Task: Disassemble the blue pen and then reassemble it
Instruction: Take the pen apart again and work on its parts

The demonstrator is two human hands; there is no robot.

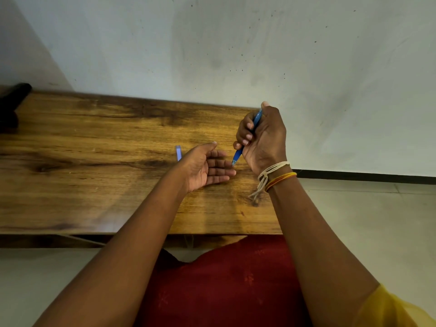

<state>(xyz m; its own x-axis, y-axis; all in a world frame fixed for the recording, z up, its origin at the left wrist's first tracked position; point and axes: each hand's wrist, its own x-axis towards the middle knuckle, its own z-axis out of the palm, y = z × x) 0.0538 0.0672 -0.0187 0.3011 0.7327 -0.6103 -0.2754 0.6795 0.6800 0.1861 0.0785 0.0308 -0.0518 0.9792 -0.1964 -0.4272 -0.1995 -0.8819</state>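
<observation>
My right hand (263,138) is closed around the blue pen (237,156), held upright above the wooden table (94,161); its lower tip points down just over the fingertips of my left hand. The pen's upper end shows by my thumb. My left hand (207,167) lies palm up on the table, fingers apart, holding nothing. A small pale blue pen part (178,152) lies on the table just left of my left thumb.
The table's far edge meets a grey-white wall (236,55). A dark object (11,102) sits at the table's far left end. The table's right end is near my right wrist, with tiled floor (354,208) beyond. Red cloth covers my lap.
</observation>
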